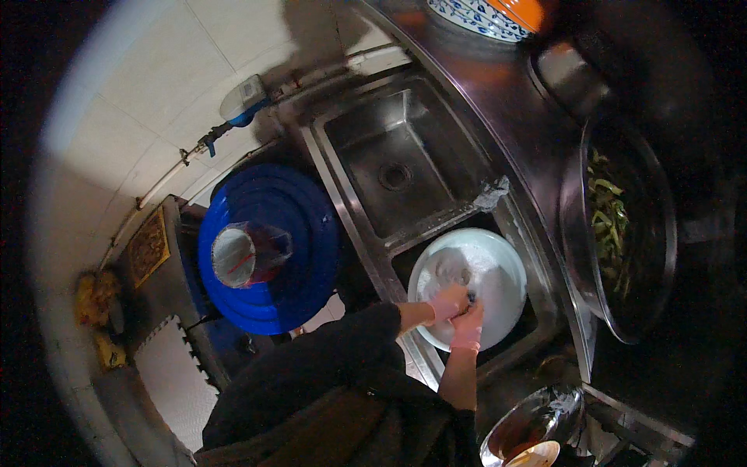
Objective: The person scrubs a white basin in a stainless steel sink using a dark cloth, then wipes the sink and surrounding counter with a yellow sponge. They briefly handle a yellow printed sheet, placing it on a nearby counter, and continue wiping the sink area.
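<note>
In the head view, a round white basin (506, 292) of cloudy, foamy water stands in the right-hand bay of a stainless steel sink. Over the basin, my left hand (449, 301) and my right hand (468, 324) meet, both in pink gloves. Between their fingertips shows a small dark object (471, 296), too small to identify. Just beyond my left hand, a pale, clear-looking item (452, 269) lies in the water; its shape is blurred by the suds.
A bare sink bowl (385, 201) adjoins the basin. On the left, a blue lidded barrel (297, 292) carries a clear plastic container (233, 257). A large metal bowl (671, 257) of green vegetables stands right. Patterned bowls (467, 14) sit beyond, and a shiny metal bowl (525, 417) below right.
</note>
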`<act>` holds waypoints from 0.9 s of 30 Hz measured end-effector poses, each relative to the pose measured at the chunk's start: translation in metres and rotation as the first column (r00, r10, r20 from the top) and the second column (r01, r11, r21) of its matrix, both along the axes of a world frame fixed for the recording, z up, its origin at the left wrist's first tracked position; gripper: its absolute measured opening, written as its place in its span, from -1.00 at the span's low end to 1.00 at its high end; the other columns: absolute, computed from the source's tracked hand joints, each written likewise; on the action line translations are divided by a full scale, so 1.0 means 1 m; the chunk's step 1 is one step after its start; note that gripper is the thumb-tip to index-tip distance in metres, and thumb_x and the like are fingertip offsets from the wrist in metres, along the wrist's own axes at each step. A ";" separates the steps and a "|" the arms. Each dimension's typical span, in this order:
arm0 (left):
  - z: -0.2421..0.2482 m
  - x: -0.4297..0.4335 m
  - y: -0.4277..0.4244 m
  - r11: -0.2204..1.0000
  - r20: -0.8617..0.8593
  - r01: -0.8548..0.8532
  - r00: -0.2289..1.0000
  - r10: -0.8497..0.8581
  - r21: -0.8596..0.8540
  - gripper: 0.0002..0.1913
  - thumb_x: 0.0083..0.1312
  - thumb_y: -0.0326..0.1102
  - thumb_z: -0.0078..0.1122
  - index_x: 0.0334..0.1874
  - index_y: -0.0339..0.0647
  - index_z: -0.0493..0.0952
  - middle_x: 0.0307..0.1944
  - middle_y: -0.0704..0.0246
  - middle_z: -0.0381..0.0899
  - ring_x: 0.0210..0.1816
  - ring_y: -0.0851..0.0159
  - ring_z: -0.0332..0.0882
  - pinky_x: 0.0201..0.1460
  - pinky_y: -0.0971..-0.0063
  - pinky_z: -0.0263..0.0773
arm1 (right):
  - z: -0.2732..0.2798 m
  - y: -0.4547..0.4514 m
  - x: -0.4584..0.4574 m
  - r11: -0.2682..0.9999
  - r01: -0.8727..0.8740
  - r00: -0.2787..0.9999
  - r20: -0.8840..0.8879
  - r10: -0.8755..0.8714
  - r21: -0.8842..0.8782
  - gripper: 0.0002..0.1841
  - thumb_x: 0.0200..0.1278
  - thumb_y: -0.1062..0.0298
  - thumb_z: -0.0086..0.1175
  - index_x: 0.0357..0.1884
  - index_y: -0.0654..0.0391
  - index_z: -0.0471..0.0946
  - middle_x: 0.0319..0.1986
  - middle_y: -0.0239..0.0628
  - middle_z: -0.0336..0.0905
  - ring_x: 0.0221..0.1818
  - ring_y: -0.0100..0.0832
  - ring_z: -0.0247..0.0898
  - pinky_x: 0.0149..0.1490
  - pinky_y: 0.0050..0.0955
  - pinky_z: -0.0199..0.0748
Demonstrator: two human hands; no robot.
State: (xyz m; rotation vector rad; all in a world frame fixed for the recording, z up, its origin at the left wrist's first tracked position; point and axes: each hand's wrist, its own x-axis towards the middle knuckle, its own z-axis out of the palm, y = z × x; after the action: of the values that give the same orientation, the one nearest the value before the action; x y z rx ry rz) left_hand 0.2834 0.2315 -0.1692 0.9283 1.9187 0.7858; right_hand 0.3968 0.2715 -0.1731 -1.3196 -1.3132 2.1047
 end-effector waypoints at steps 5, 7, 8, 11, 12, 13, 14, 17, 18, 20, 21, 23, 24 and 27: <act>0.051 0.030 -0.004 0.971 -0.111 -0.063 0.990 0.091 0.232 -0.70 0.22 -0.05 0.05 -0.33 -0.07 0.67 -0.34 0.15 0.66 -0.28 -0.01 0.64 -0.22 0.12 0.52 | -0.007 0.001 -0.004 0.992 0.124 0.987 0.103 -0.121 -0.025 -0.45 0.20 0.26 0.09 0.23 0.16 0.28 0.11 -0.14 0.39 0.09 -0.14 0.39 0.01 -0.07 0.48; 0.060 0.026 -0.002 0.980 -0.116 0.028 0.993 -0.005 0.196 -0.70 0.21 -0.04 0.05 -0.37 -0.07 0.68 -0.35 0.17 0.67 -0.29 -0.02 0.64 -0.20 0.11 0.51 | -0.011 0.001 0.001 0.991 0.131 0.981 0.145 -0.130 0.008 -0.47 0.20 0.26 0.09 0.22 0.15 0.30 0.10 -0.14 0.41 0.09 -0.14 0.39 0.01 -0.07 0.48; 0.061 0.021 0.002 0.992 -0.135 0.060 0.990 -0.045 0.110 -0.69 0.20 -0.02 0.05 -0.40 -0.05 0.68 -0.39 0.21 0.67 -0.30 -0.01 0.64 -0.18 0.13 0.51 | -0.013 0.001 0.002 0.991 0.131 0.979 0.156 -0.133 0.021 -0.47 0.21 0.27 0.09 0.22 0.14 0.30 0.10 -0.14 0.41 0.08 -0.14 0.40 0.01 -0.07 0.48; 0.053 0.009 0.006 0.950 -0.151 -0.107 0.976 0.156 0.292 -0.69 0.21 -0.04 0.04 -0.41 -0.07 0.67 -0.41 0.21 0.66 -0.32 -0.02 0.63 -0.21 0.14 0.51 | -0.016 0.001 0.003 0.993 0.113 0.982 0.150 -0.116 0.027 -0.49 0.21 0.27 0.09 0.21 0.13 0.32 0.09 -0.15 0.43 0.08 -0.14 0.41 0.01 -0.07 0.48; 0.050 0.008 0.007 0.948 -0.279 -0.124 0.937 0.209 0.292 -0.70 0.23 -0.06 0.02 -0.42 -0.07 0.67 -0.41 0.21 0.65 -0.36 -0.02 0.62 -0.26 0.12 0.51 | -0.015 0.002 0.001 0.995 0.102 0.983 0.153 -0.104 0.024 -0.50 0.21 0.27 0.09 0.21 0.12 0.33 0.09 -0.15 0.43 0.08 -0.14 0.41 0.01 -0.07 0.48; 0.048 0.009 0.007 0.957 -0.246 -0.089 0.956 0.160 0.275 -0.70 0.24 -0.07 0.02 -0.42 -0.07 0.67 -0.41 0.21 0.65 -0.37 -0.03 0.62 -0.28 0.11 0.50 | -0.012 0.003 -0.001 0.996 0.087 0.986 0.143 -0.089 0.016 -0.50 0.22 0.28 0.09 0.21 0.12 0.33 0.08 -0.15 0.44 0.08 -0.14 0.41 0.01 -0.07 0.48; 0.047 0.012 0.005 0.952 -0.241 -0.095 0.956 0.169 0.292 -0.70 0.24 -0.07 0.01 -0.42 -0.07 0.67 -0.42 0.21 0.65 -0.38 -0.03 0.62 -0.29 0.10 0.50 | -0.009 0.003 -0.003 0.997 0.070 0.988 0.136 -0.072 0.017 -0.51 0.22 0.28 0.09 0.20 0.11 0.34 0.08 -0.16 0.45 0.08 -0.14 0.42 0.01 -0.07 0.48; 0.050 0.023 0.001 0.953 -0.239 -0.007 0.967 0.083 0.304 -0.69 0.26 -0.08 -0.01 -0.44 -0.08 0.65 -0.43 0.21 0.64 -0.42 -0.02 0.61 -0.33 0.09 0.49 | 0.004 0.005 -0.010 1.000 -0.018 0.992 0.129 0.016 0.019 -0.53 0.23 0.29 0.09 0.19 0.10 0.36 0.07 -0.16 0.46 0.07 -0.14 0.43 0.00 -0.07 0.48; 0.051 0.023 0.000 0.962 -0.247 0.026 0.968 0.044 0.273 -0.69 0.26 -0.09 -0.02 -0.44 -0.08 0.65 -0.43 0.20 0.64 -0.42 -0.02 0.61 -0.33 0.08 0.49 | 0.008 0.005 -0.011 0.997 -0.068 0.988 0.139 0.063 0.034 -0.54 0.23 0.29 0.09 0.19 0.09 0.37 0.07 -0.17 0.47 0.07 -0.14 0.43 0.00 -0.07 0.48; 0.051 0.016 0.003 0.940 -0.280 0.040 0.958 0.060 0.339 -0.66 0.26 -0.09 -0.03 -0.50 -0.11 0.64 -0.46 0.19 0.63 -0.42 -0.05 0.60 -0.35 0.07 0.48 | 0.014 0.005 -0.014 0.842 -0.459 0.855 0.398 0.333 0.282 -0.55 0.23 0.29 0.09 0.18 0.08 0.38 0.06 -0.17 0.48 0.07 -0.14 0.44 0.00 -0.07 0.48; 0.048 0.007 0.006 0.935 -0.313 -0.001 0.942 0.120 0.355 -0.65 0.26 -0.07 -0.03 -0.51 -0.13 0.63 -0.47 0.20 0.63 -0.42 -0.05 0.60 -0.34 0.08 0.48 | 0.015 0.005 -0.013 0.596 -0.694 0.688 0.616 0.383 0.405 -0.55 0.24 0.29 0.09 0.18 0.08 0.39 0.06 -0.17 0.49 0.07 -0.14 0.44 0.00 -0.07 0.48; 0.036 -0.022 0.017 0.954 -0.358 -0.031 0.923 0.142 0.299 -0.61 0.26 -0.02 -0.02 -0.53 -0.17 0.61 -0.50 0.20 0.62 -0.42 -0.05 0.60 -0.33 0.12 0.49 | 0.012 0.007 -0.010 0.429 -0.744 0.642 0.725 0.248 0.512 -0.60 0.27 0.20 0.06 0.13 0.06 0.43 0.01 -0.22 0.53 0.06 -0.19 0.46 0.04 -0.10 0.47; 0.029 -0.032 0.020 0.977 -0.361 0.036 0.932 0.042 0.208 -0.60 0.25 0.00 0.01 -0.50 -0.20 0.60 -0.46 0.18 0.63 -0.39 -0.04 0.60 -0.32 0.14 0.49 | 0.009 0.008 -0.010 0.900 -0.300 0.947 0.215 0.239 0.318 -0.60 0.28 0.16 0.05 0.12 0.06 0.44 0.05 -0.21 0.51 0.10 -0.17 0.44 0.07 -0.09 0.44; 0.011 -0.057 0.021 0.994 -0.440 0.069 0.898 -0.027 0.080 -0.57 0.20 0.05 0.10 -0.36 -0.28 0.58 -0.30 0.08 0.63 -0.28 -0.01 0.62 -0.29 0.19 0.50 | 0.000 0.016 0.000 0.848 0.281 0.925 -0.109 -0.364 -0.449 -0.57 0.31 0.09 -0.03 0.14 0.09 0.43 0.13 -0.18 0.45 0.20 -0.13 0.34 0.17 -0.08 0.35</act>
State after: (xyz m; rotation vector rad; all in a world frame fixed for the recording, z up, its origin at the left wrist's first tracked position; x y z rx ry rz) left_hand 0.2261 0.2528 -0.1583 1.2935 2.2478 0.6817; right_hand 0.3971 0.2875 -0.1727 -1.3412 -0.5128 2.2713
